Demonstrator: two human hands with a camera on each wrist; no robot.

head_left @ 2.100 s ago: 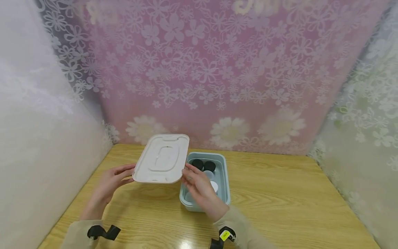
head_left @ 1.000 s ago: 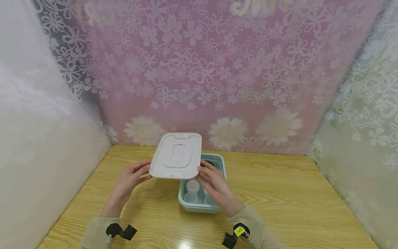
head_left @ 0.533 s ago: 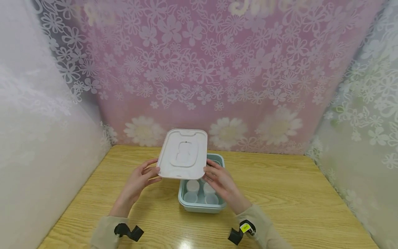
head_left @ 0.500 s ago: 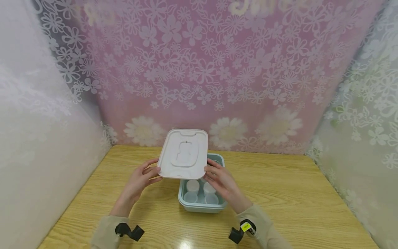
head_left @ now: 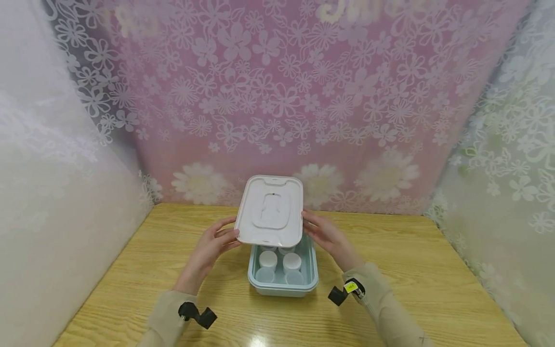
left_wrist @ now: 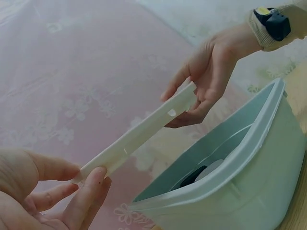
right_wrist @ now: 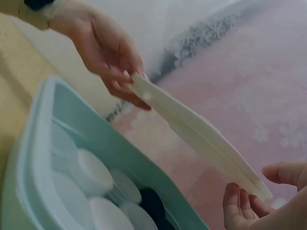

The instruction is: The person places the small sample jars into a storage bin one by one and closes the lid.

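Note:
A white rectangular lid (head_left: pixel 270 209) is held up and tilted over the back part of a light blue plastic box (head_left: pixel 284 292). My left hand (head_left: pixel 215 246) pinches its left edge between thumb and fingers. On the opposite edge my right hand (head_left: pixel 327 238) grips it the same way, as the left wrist view also shows. Inside the box stand several white-capped containers (head_left: pixel 292 261) and clear-topped ones (head_left: pixel 265 275). Black-topped ones (right_wrist: pixel 152 203) show toward the far end in the right wrist view; the lid hides them from the head view.
The box stands on a wood-grain table (head_left: pixel 390 270). Behind the table hangs a pink floral backdrop (head_left: pixel 277 106), with pale sheets at the left (head_left: pixel 65 168) and right (head_left: pixel 507 183). Each wrist wears a small black camera mount (head_left: pixel 197 314).
Both hands have carried the lid rightward and slightly away, from left of the box to over its back half. More of the front containers show now. The box has stayed put.

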